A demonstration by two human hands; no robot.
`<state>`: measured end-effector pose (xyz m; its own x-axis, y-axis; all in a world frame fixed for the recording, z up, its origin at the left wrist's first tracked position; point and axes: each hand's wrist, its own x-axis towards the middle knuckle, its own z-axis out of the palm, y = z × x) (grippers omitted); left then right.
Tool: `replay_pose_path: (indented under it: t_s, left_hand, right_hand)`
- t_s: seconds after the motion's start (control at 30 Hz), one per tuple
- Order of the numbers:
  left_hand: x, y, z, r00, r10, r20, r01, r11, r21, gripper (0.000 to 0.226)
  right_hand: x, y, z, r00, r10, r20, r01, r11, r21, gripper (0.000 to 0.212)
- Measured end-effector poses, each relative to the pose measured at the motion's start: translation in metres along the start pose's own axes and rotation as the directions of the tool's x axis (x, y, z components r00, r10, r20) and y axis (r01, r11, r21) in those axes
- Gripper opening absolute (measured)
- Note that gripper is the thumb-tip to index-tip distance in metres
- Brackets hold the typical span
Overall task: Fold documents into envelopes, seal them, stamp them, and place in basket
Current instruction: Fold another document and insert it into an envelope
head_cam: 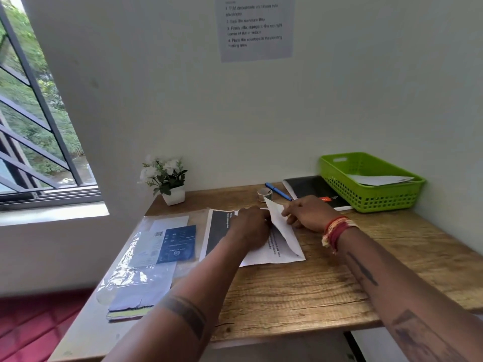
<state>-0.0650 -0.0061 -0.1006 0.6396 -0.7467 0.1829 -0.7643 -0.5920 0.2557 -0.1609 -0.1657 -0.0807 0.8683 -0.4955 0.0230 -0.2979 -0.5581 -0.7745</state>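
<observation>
Right hand (308, 214) fingers pinch the creased white document (283, 231); left hand (252, 224) fingers' state unclear

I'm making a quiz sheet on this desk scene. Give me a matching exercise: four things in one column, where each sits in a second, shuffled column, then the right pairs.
Things:
1. basket
2. plant
3. pen
4. plastic packet

Places:
A. left part of the desk, partly over its edge
B. far right corner, with paper inside
C. by the wall, between the tape roll and the black notebook
D. far left corner, near the window

Pairs: 1-B, 2-D, 3-C, 4-A
</observation>
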Motion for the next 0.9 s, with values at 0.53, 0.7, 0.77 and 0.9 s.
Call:
replay_pose_path:
  t_s: [0.53,0.7,0.77,0.9]
  left_hand:
    - [0.017,0.000,0.021,0.993,0.097,0.074,-0.098,0.995,0.014,0.044]
    - [0.014,-0.005,0.020,0.979,0.128,0.160,-0.138,0.989,0.055,0.049]
    - [0.014,-0.005,0.020,0.977,0.131,0.167,-0.142,0.988,0.054,0.049]
    - [0.016,-0.006,0.023,0.978,0.129,0.164,-0.139,0.989,0.052,0.049]
  right_hand:
    - [0.017,0.016,0.008,0.995,-0.095,0.020,0.097,0.954,-0.284,0.026]
    - [0.012,0.019,0.002,0.995,-0.088,0.054,0.101,0.938,-0.331,0.025]
    - [0.007,0.016,-0.002,0.994,-0.068,0.087,0.095,0.927,-0.362,0.026]
    - [-0.004,0.011,-0.007,0.988,-0.008,0.156,0.073,0.907,-0.415,0.028]
